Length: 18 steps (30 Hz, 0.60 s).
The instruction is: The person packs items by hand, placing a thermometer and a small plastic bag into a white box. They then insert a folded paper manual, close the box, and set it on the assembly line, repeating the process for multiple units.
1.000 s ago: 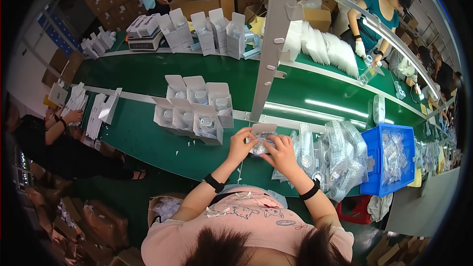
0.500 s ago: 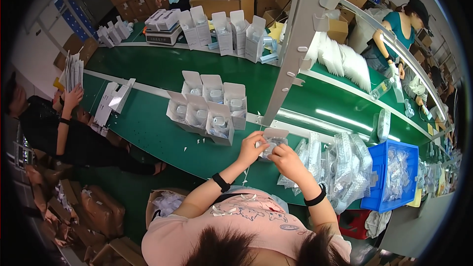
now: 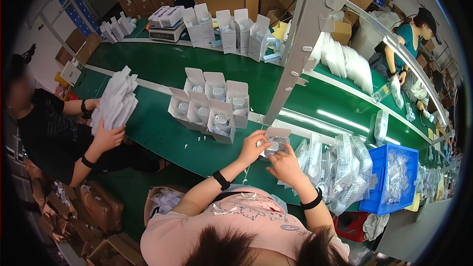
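Note:
In front of me on the green table is a small open white box (image 3: 279,132), its back flap raised. A clear-wrapped white piece (image 3: 271,146) shows inside it. My left hand (image 3: 253,149) grips the box's left side, thumb and fingers bent over the rim. My right hand (image 3: 287,165) is at the near right edge, fingers curled and reaching over the opening; what its fingertips hold, if anything, is hidden. To the left stand several open white boxes (image 3: 225,124) in a tight group, with wrapped white devices inside.
Right of my hands lie bubble-wrapped packs (image 3: 340,167) and a blue bin (image 3: 373,180) of clear bags. A grey metal post (image 3: 295,64) rises just beyond. At left, a person (image 3: 54,128) holds a stack of flat white cartons (image 3: 117,101). More boxes (image 3: 226,32) line the far ledge.
My right hand has shifted slightly at the box, its fingers now lower and further over the near right edge. The person at left has turned and brought the carton stack toward the table.

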Each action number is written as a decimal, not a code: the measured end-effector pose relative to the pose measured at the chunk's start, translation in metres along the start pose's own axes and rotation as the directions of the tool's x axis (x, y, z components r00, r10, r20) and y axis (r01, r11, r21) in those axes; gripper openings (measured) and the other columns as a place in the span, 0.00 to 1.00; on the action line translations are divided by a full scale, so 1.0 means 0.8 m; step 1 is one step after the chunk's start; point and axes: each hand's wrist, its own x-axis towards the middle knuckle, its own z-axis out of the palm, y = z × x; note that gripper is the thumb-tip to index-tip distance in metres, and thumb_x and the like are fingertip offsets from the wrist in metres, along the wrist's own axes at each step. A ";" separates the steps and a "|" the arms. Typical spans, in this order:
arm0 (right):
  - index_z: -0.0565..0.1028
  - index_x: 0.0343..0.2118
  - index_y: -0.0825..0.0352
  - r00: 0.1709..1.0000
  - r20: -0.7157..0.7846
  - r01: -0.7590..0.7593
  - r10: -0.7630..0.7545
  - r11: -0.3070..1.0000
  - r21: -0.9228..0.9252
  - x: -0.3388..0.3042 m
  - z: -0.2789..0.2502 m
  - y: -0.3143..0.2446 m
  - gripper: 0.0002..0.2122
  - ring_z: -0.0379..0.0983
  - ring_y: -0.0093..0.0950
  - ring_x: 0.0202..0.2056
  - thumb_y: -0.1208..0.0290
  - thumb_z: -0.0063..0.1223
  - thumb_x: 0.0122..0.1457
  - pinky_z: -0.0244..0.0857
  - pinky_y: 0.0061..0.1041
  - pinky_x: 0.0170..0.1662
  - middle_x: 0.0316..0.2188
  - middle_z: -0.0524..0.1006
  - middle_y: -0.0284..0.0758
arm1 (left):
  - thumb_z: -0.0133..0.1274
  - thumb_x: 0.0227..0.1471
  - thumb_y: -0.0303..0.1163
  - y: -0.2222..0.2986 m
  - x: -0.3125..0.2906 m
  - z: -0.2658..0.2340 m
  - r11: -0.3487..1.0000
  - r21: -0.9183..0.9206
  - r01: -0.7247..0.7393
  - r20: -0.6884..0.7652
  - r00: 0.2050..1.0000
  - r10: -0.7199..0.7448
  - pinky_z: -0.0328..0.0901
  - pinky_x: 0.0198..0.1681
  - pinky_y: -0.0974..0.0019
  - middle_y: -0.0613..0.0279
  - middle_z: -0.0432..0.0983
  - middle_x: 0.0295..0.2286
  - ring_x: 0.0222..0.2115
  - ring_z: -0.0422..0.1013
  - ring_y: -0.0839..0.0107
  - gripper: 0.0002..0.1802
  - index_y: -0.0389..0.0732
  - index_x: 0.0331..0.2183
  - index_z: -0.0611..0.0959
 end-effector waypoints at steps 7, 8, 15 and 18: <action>0.72 0.28 0.64 0.998 -0.058 -0.014 0.014 1.000 0.004 0.000 0.004 -0.002 0.12 0.70 0.26 0.31 0.63 0.54 0.42 0.48 0.39 0.52 0.22 0.73 0.30 | 0.57 0.34 0.26 -0.002 -0.001 0.001 1.000 -0.012 0.000 0.002 1.000 0.000 0.62 0.36 0.67 0.50 0.70 0.34 0.35 0.69 0.60 0.09 0.34 0.21 0.74; 0.72 0.27 0.64 0.997 -0.080 -0.014 0.015 1.000 0.005 0.000 0.004 -0.002 0.11 0.70 0.26 0.31 0.64 0.54 0.42 0.48 0.39 0.52 0.22 0.73 0.30 | 0.57 0.34 0.26 -0.002 -0.001 0.001 1.000 -0.009 -0.006 0.002 1.000 0.006 0.62 0.37 0.67 0.50 0.70 0.34 0.35 0.68 0.60 0.09 0.34 0.21 0.74; 0.73 0.28 0.62 0.985 -0.165 -0.038 0.043 0.999 0.032 0.000 0.008 -0.004 0.10 0.69 0.27 0.30 0.67 0.54 0.41 0.50 0.37 0.52 0.21 0.72 0.30 | 0.57 0.34 0.26 -0.001 -0.001 -0.001 1.000 -0.015 -0.022 0.001 1.000 0.022 0.61 0.37 0.67 0.51 0.70 0.34 0.35 0.68 0.60 0.09 0.34 0.21 0.74; 0.73 0.28 0.62 0.965 -0.256 -0.033 0.051 0.997 0.073 0.001 0.010 -0.006 0.10 0.68 0.27 0.29 0.68 0.54 0.41 0.50 0.36 0.51 0.21 0.72 0.30 | 0.57 0.35 0.26 0.001 -0.002 -0.003 0.999 -0.045 -0.004 0.022 1.000 0.005 0.61 0.37 0.67 0.51 0.70 0.33 0.35 0.68 0.59 0.09 0.34 0.21 0.74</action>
